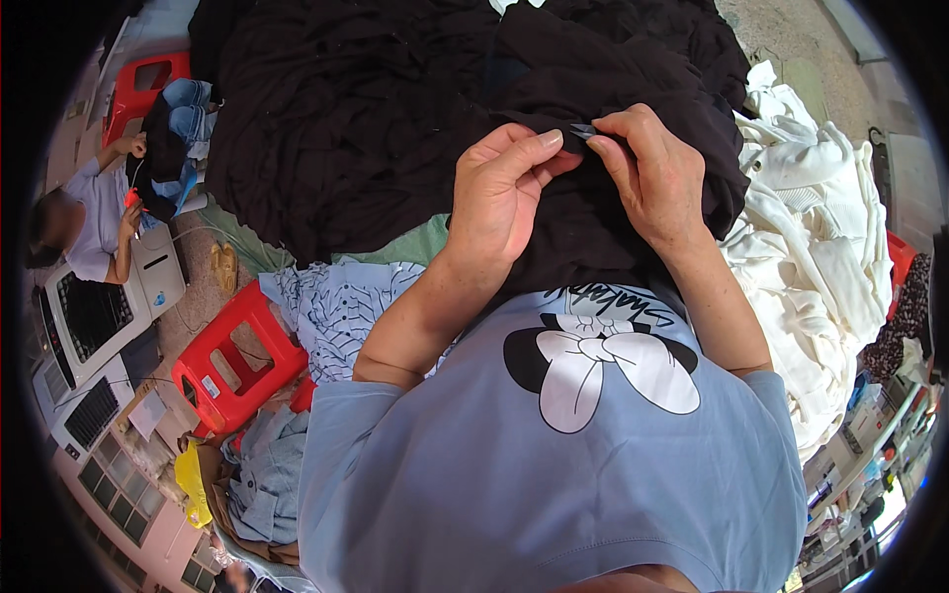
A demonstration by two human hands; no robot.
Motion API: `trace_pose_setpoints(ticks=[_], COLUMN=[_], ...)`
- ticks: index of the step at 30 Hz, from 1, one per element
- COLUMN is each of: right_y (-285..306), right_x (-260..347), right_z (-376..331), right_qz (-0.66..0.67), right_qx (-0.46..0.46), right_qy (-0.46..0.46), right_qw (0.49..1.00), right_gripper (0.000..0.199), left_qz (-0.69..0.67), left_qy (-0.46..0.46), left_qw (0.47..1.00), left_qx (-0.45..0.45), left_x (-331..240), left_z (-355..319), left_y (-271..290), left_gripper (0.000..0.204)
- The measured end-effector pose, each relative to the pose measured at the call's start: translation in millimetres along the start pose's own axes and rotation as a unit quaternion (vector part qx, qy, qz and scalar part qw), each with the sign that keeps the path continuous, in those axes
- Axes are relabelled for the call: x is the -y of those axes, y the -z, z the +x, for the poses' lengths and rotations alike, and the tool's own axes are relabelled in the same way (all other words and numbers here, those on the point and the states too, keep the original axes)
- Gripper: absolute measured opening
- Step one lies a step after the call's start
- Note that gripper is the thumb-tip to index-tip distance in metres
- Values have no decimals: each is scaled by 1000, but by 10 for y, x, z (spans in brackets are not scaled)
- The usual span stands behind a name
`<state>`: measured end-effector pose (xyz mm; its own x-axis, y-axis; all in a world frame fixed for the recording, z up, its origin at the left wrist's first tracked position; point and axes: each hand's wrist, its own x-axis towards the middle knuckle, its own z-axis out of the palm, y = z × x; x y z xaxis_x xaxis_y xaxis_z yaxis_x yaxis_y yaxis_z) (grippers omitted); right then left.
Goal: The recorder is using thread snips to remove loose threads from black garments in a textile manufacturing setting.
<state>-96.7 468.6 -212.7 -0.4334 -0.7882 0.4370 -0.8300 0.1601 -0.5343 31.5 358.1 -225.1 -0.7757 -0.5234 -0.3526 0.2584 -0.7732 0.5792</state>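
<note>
A big heap of black cloth (346, 128) lies in front of me, spreading to my lap. Above its near part, my left hand (504, 183) is closed, pinching an edge of the black cloth between thumb and fingers. Close to its right, my right hand (652, 168) is closed on a small pair of thread snips (582, 130). Only their grey pointed blades show, aimed at the left fingertips; the rest is hidden in my fingers. The blades come very near the left thumb. Whether they touch the cloth I cannot tell.
White garments (801, 257) are piled at my right. A patterned blue shirt (341, 306) and a red plastic stool (237, 361) are at my left, with folded denim (272, 465) nearer. Far left, another person (94, 212) handles dark cloth beside a white machine (99, 306).
</note>
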Motion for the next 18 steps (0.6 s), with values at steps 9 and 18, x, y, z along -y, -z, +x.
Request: trace_pose_setpoints(ticks=[9, 18], right_y=[-16, -45], right_x=[-21, -62], right_z=[-17, -37], right_qz=[8, -15], right_qx=[-9, -19], right_qy=[3, 42], right_qw=[1000, 999], right_gripper=[15, 16], left_qz=[2, 6], left_qy=[3, -1], left_qw=[1000, 1000], left_qx=[-5, 3], left_x=[19, 67], left_z=[13, 30], left_y=[13, 46], left_gripper=[9, 9])
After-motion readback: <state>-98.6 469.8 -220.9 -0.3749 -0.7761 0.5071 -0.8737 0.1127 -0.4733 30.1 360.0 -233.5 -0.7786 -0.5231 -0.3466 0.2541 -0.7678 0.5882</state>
